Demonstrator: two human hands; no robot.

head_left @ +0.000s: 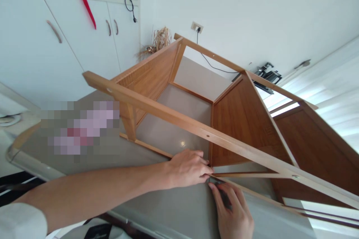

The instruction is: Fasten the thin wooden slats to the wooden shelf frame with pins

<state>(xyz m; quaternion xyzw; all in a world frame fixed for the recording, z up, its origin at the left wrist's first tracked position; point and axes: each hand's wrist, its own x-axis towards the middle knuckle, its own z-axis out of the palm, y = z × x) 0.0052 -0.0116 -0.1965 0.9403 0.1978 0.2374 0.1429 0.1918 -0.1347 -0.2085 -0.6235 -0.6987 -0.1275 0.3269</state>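
Note:
A wooden shelf frame (168, 115) with brown panels (235, 127) lies on its side on a grey table (168, 209). My left hand (190, 170) reaches across from the left, its fingers closed over the frame's lower rail (153, 148) where a panel meets it. Just below and to the right, my right hand (234, 209) is closed in a pinch against the same rail joint. Something small and dark shows at its fingertips, too hidden to name. A long upper rail (174, 119) with small holes passes above both hands.
On the table's left lies a blurred pinkish patch (89, 123). White cabinets (70, 44) stand behind, with a red ribbon (84, 2) hanging over their top. A black cord (209, 63) runs from a wall outlet (197, 27). Curtains (336, 82) hang at right.

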